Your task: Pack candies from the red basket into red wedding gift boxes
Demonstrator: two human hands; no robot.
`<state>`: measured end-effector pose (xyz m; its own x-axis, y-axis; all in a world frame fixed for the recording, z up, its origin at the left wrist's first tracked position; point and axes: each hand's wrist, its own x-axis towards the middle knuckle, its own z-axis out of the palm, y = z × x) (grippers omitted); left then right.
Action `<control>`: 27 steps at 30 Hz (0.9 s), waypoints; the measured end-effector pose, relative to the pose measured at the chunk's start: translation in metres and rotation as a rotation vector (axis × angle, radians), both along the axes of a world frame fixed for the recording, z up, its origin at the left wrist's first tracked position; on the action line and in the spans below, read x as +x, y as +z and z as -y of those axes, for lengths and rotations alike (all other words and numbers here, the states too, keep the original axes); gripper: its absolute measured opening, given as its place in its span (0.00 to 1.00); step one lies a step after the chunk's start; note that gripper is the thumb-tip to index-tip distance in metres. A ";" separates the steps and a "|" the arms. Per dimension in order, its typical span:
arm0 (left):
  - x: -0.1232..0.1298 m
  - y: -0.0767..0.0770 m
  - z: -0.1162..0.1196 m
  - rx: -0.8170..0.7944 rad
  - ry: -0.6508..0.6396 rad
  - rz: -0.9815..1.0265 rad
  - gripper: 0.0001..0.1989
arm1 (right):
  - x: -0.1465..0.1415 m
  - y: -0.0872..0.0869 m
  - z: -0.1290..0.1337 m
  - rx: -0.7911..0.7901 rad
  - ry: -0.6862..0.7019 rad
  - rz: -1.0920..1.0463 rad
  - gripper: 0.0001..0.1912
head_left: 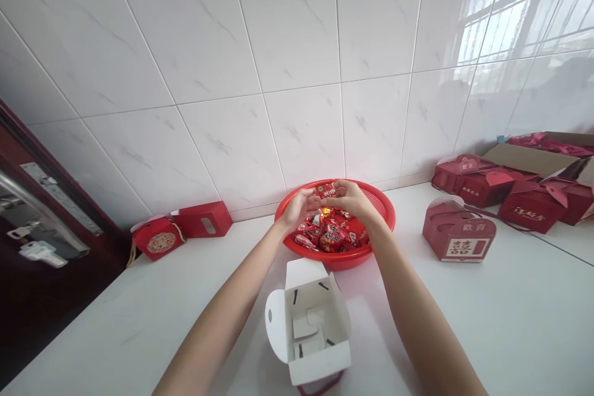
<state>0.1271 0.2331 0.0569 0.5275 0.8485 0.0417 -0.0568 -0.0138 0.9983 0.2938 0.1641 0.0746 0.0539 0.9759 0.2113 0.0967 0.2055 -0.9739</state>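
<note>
While both my arms reach forward across a white tabletop, my hands meet over a round red plastic basket near the tiled wall. My right hand pinches a small red packet with pale printing between thumb and fingers, holding it above the far part of the basket. My left hand is at the packet's left side, its fingers loosely extended and slightly curved; I cannot tell whether its fingertips grip the packet or only lie beside it. Below, shiny wrapped sweets, mostly red, are heaped in the basket. Between my forearms, just on my side of the basket, an open box shows its white inside, dark short strips at its corners and flaps folded outward. To the left, near the wall, a red box with a round gold emblem is just beside a plain red box with a pale panel; further left, keys hang at a dark door. To the right, a dark red handled box bears a double-happiness character, with similar red boxes grouped behind it, beside an open cardboard carton.
</note>
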 end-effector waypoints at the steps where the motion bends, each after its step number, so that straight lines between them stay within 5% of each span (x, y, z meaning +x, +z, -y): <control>1: -0.006 -0.002 -0.004 0.011 0.016 -0.062 0.13 | 0.001 -0.001 -0.001 0.000 -0.027 -0.015 0.24; 9: -0.010 -0.019 -0.010 0.006 -0.217 -0.616 0.10 | 0.006 -0.007 -0.008 0.027 -0.138 -0.071 0.17; 13: -0.008 -0.020 -0.009 0.012 -0.298 -0.742 0.11 | 0.009 -0.012 -0.012 0.034 -0.198 -0.122 0.16; 19: -0.010 -0.015 -0.006 0.093 -0.203 -0.576 0.19 | 0.011 -0.013 -0.013 0.018 -0.211 -0.165 0.16; 27: -0.010 -0.016 -0.007 0.156 0.096 -0.208 0.16 | 0.009 -0.009 -0.007 -0.016 -0.158 -0.135 0.12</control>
<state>0.1170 0.2402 0.0405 0.4561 0.8868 0.0747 0.1586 -0.1636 0.9737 0.3027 0.1707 0.0654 0.2338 0.9562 0.1761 -0.0053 0.1824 -0.9832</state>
